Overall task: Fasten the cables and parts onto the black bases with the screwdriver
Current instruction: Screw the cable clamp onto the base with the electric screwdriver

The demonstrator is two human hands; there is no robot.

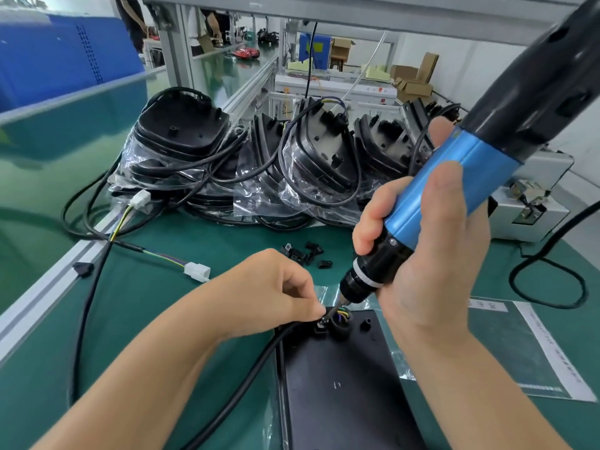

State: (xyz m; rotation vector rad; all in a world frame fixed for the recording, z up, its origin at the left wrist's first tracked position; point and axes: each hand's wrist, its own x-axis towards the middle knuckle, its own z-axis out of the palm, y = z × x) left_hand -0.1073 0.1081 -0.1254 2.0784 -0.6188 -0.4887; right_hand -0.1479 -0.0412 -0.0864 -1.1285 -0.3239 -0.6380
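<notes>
Screw going in at the top edge of the black base [341,378], which lies flat on the green table [168,306].
Right hand [431,254] grasps the screwdriver [438,203], tip down by the coloured wires; left hand [276,287] pinches a small clamp [319,328] over the cable [246,368]. Loose clips [308,253] and bagged bases [246,157] lie behind.
</notes>
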